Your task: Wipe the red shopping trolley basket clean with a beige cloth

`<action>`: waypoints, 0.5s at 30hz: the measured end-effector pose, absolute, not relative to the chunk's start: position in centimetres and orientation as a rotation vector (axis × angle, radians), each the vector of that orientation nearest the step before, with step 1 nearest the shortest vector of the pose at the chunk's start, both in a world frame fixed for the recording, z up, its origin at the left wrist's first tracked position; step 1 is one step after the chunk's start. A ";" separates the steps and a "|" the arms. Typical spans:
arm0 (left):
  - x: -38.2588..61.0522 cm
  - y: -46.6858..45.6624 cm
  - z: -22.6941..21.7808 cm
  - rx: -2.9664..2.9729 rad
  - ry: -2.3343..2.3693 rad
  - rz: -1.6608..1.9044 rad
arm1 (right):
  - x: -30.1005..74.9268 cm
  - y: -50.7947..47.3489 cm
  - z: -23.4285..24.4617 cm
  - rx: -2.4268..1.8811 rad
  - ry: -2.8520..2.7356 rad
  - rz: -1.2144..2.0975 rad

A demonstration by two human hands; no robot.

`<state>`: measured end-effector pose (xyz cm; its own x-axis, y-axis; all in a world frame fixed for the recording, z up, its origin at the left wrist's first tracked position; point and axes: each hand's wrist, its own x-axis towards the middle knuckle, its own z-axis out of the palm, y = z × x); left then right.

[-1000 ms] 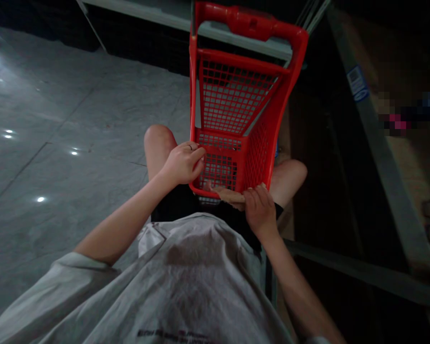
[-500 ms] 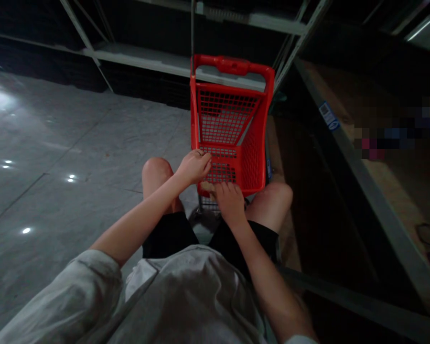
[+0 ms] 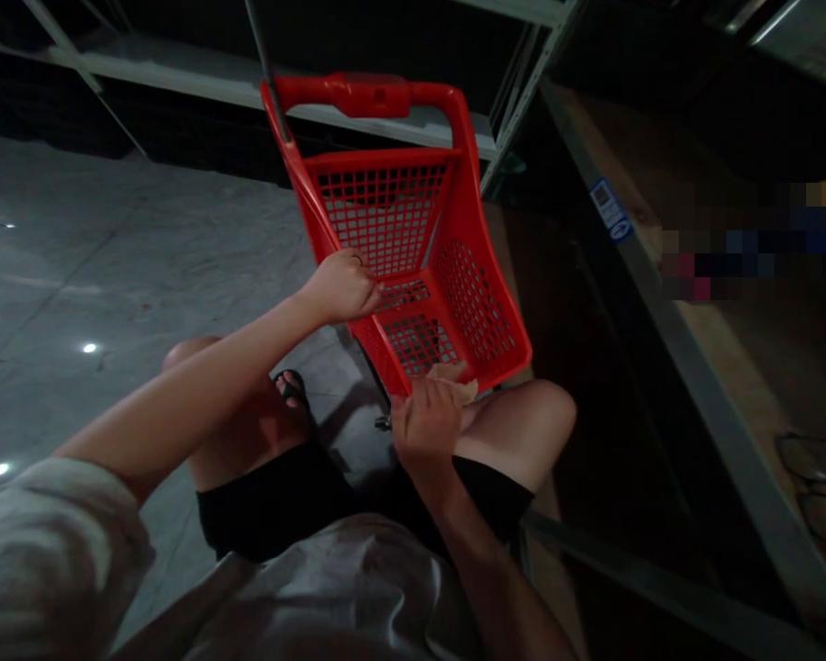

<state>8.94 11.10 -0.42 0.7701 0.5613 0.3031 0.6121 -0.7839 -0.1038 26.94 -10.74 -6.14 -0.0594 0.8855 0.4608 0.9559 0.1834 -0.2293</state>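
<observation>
- The grey floor [image 3: 61, 266] spreads along the left, with small bright reflections on it.
- Behind, a white rack [image 3: 179, 81] runs across, dark underneath.
- A thin grey pole [image 3: 259, 41] rises at the left end of the cart's handle.
- The left foot, in a dark sandal [image 3: 292, 389], is on the floor, below the left forearm.
- The left hand [image 3: 344, 286], with a ring on one finger, is on the cart's left rim; its fingers are curled in, narrow, and appear to hold that rim.
- The red cart [image 3: 478, 298] stands between the knees, slightly turned, handle at the far end, its basket walls and floor full of holes.
- The right hand [image 3: 428, 424] is at the cart's near rim, its fingers closed on a beige scrap [image 3: 451, 371]; whether this is paper or cloth I cannot tell.
- The scrap lies at that near rim, sticking out past the fingers.
- The right knee [image 3: 541, 413] is just beside the cart's near right corner.
- A blue and white label [image 3: 611, 209] is on the edge of the worktop [image 3: 736, 353].
- Glasses [image 3: 809, 487] lie farther right on it.
</observation>
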 end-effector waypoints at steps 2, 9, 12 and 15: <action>9.0 11.9 -1.2 -2.703 -0.965 -0.380 | 25.9 -10.5 -6.6 -1.730 -1.940 -0.213; 10.5 11.7 -2.4 -2.668 -1.180 -0.476 | 36.6 -9.3 -8.7 -1.639 -2.022 -0.268; 12.2 11.3 -3.0 -2.658 -1.293 -0.584 | 38.2 -8.3 -8.1 -1.682 -1.903 -0.194; 14.0 10.4 -3.4 -2.615 -1.356 -0.700 | 35.2 -7.3 -7.3 -1.737 -1.775 -0.147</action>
